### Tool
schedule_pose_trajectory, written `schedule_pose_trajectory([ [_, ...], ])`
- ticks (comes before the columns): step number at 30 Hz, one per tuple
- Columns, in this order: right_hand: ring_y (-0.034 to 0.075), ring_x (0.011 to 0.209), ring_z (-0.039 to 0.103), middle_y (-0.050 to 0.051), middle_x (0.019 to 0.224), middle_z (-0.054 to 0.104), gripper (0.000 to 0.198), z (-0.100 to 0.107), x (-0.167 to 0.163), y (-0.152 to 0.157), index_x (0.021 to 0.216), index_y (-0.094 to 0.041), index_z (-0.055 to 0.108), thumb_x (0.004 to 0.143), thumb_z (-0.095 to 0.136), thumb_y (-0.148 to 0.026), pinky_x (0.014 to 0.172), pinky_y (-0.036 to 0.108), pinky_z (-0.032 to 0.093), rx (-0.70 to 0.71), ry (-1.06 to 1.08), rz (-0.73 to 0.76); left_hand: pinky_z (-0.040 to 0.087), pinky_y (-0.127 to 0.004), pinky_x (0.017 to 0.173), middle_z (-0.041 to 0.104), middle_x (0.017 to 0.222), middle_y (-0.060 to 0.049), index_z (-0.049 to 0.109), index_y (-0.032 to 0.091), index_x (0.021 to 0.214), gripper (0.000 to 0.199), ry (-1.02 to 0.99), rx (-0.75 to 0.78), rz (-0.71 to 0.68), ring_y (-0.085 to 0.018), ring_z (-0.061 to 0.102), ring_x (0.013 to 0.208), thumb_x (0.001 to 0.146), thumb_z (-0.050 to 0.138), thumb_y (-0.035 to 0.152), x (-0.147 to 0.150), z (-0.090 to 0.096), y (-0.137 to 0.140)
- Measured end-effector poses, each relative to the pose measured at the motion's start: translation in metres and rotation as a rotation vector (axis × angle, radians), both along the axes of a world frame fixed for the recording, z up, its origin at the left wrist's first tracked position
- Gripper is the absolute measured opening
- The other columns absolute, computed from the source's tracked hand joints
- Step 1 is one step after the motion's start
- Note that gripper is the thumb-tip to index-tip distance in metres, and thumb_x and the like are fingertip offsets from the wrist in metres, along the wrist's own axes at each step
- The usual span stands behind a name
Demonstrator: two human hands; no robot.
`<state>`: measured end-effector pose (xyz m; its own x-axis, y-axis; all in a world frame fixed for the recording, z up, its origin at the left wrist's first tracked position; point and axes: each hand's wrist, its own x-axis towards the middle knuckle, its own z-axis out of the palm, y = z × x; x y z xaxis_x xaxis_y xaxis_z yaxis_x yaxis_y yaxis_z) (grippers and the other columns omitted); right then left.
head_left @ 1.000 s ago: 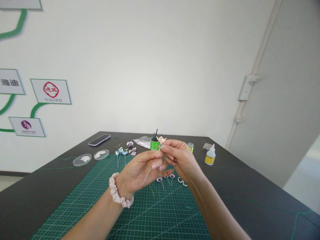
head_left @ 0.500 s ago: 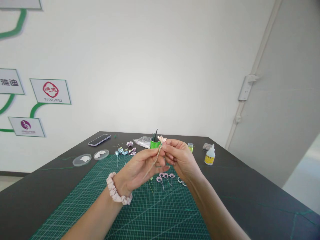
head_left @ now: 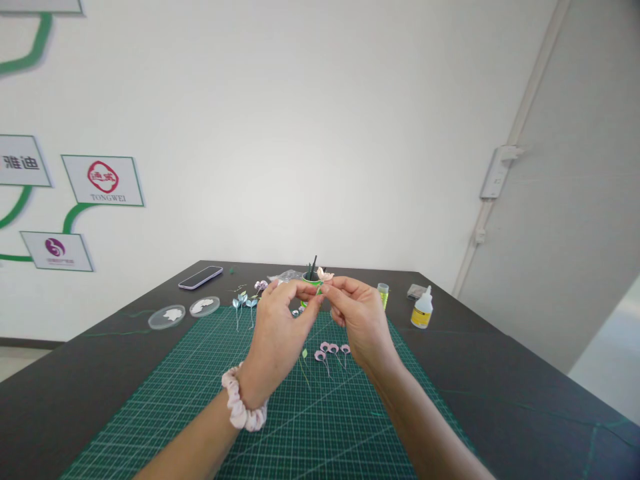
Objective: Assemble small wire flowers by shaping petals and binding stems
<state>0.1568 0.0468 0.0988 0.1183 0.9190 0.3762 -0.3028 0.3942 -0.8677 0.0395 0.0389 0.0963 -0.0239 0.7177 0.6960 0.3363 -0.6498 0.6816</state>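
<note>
A pale pink craft flower [head_left: 325,274] stands upright above the mat, its green stem pinched just below the petals. My right hand [head_left: 361,313] is closed, with thumb and index finger on the stem right under the bloom. From the other side, my left hand [head_left: 286,327], with a pink scrunchie [head_left: 243,400] at its wrist, pinches at the same stem with thumb and fingertips. Most of the stem is hidden behind my fingers. Below my hands, several purple wire-stemmed petals [head_left: 333,349] and a green leaf on a wire [head_left: 305,353] lie on the green cutting mat [head_left: 320,427].
Blue wire-stemmed pieces [head_left: 244,302] lie left of my hands. Two clear dishes [head_left: 159,325] hold white pieces, with a phone [head_left: 201,277] behind. A glue bottle [head_left: 422,309] and a thread spool [head_left: 383,293] stand at the right. A green can [head_left: 312,277] holds dark tools.
My left hand has turned over, its back now facing me and its fingers raised to the stem. The long lower stem no longer shows. My right hand stays near the bloom.
</note>
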Motion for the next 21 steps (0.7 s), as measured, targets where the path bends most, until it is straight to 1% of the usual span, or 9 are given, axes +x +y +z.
schedule_pose_trajectory([
  [3, 0.005, 0.039, 0.03, -0.004, 0.048, 0.053, 0.018, 0.002, -0.0022, -0.0026, 0.059, -0.017, 0.066, 0.058, 0.074, -0.033, 0.038, 0.021, 0.02, 0.008, -0.011, -0.009, 0.034, -0.051, 0.101, 0.073, 0.072, 0.0, 0.069, 0.024, 0.07, 0.007, -0.041, -0.01, -0.006, -0.021, 0.065, 0.072, 0.076, 0.066, 0.023, 0.0, 0.0015, -0.0009],
  [6, 0.006, 0.04, 0.032, -0.003, 0.049, 0.055, 0.016, 0.0038, -0.0032, -0.0037, 0.059, -0.018, 0.067, 0.058, 0.074, -0.032, 0.039, 0.023, 0.023, 0.019, -0.014, -0.018, 0.036, -0.048, 0.099, 0.071, 0.066, 0.0, 0.068, 0.024, 0.065, 0.011, -0.067, -0.016, -0.023, -0.02, 0.063, 0.068, 0.076, 0.066, 0.022, -0.0004, 0.0024, -0.0015],
  [9, 0.007, 0.04, 0.034, -0.003, 0.048, 0.054, 0.014, 0.0046, -0.0031, -0.0039, 0.059, -0.018, 0.069, 0.058, 0.074, -0.031, 0.04, 0.024, 0.026, 0.026, -0.019, -0.026, 0.04, -0.044, 0.093, 0.071, 0.067, 0.0, 0.068, 0.023, 0.066, 0.013, -0.045, -0.037, -0.017, -0.02, 0.063, 0.069, 0.078, 0.063, 0.023, -0.001, 0.0019, -0.0008],
  [14, 0.006, 0.039, 0.033, -0.003, 0.047, 0.056, 0.017, 0.0052, -0.0004, -0.005, 0.06, -0.017, 0.07, 0.058, 0.075, -0.033, 0.04, 0.023, 0.026, 0.004, -0.033, -0.023, 0.047, -0.034, 0.075, 0.072, 0.07, -0.002, 0.068, 0.02, 0.067, 0.014, -0.064, -0.076, -0.038, -0.02, 0.064, 0.072, 0.079, 0.064, 0.025, -0.0013, 0.0018, -0.0003],
  [17, 0.006, 0.039, 0.034, -0.003, 0.048, 0.056, 0.018, 0.0057, 0.0019, -0.0059, 0.061, -0.017, 0.071, 0.059, 0.077, -0.034, 0.04, 0.023, 0.025, 0.006, -0.044, -0.024, 0.049, -0.031, 0.073, 0.071, 0.069, -0.002, 0.067, 0.019, 0.068, 0.013, -0.091, -0.103, -0.07, -0.018, 0.064, 0.07, 0.079, 0.063, 0.024, -0.001, 0.003, -0.0014],
  [21, 0.006, 0.04, 0.034, -0.002, 0.049, 0.057, 0.021, 0.0066, 0.0038, -0.0065, 0.062, -0.017, 0.071, 0.058, 0.079, -0.036, 0.039, 0.023, 0.024, 0.016, -0.06, -0.02, 0.05, -0.03, 0.072, 0.071, 0.068, -0.002, 0.067, 0.018, 0.068, 0.012, -0.104, -0.112, -0.074, -0.017, 0.065, 0.07, 0.079, 0.064, 0.023, -0.0007, 0.0037, -0.0021],
])
